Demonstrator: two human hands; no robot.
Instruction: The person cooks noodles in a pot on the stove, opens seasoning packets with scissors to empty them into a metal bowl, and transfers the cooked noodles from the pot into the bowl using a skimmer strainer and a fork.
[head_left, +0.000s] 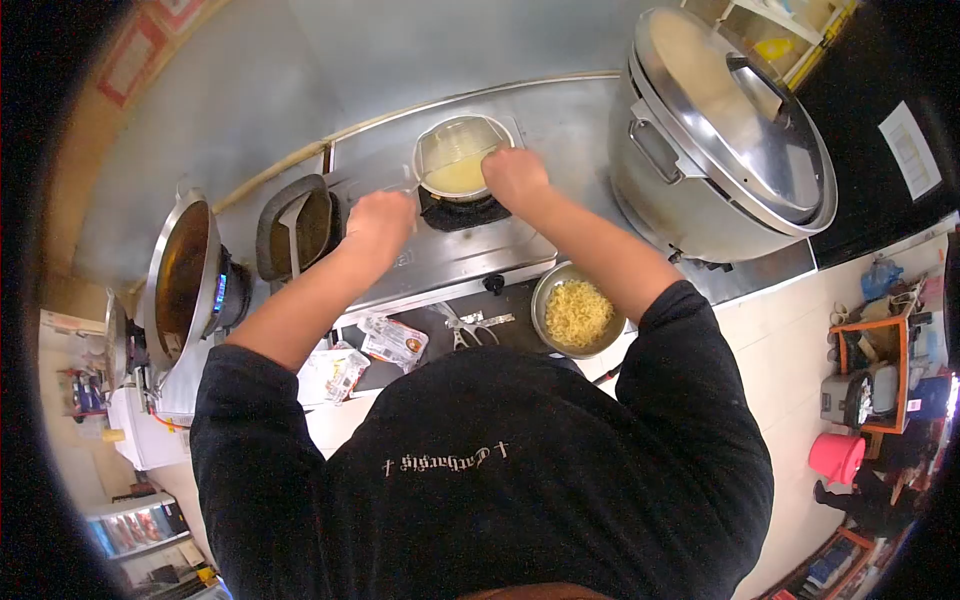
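Observation:
A round metal pot (455,178) with pale yellow liquid sits on a stove (400,265); something translucent or mesh-like shows in its upper part. My left hand (378,232) is closed just left of the pot, around a thin handle-like piece reaching toward the rim; what it belongs to is unclear. My right hand (513,178) is closed at the pot's right rim; what it grips is hidden by the fingers. Nearer my body, a metal bowl (540,312) holds yellow noodles (579,314). Scissors (470,325) and opened packets (393,341) lie left of the bowl.
A dark square pan (268,235) with a spatula (293,232) and a large wok (185,275) stand at left. A big lidded steel cooker (655,190) is at right. Farther right are a pink bucket (836,457) and an orange-framed shelf (903,365).

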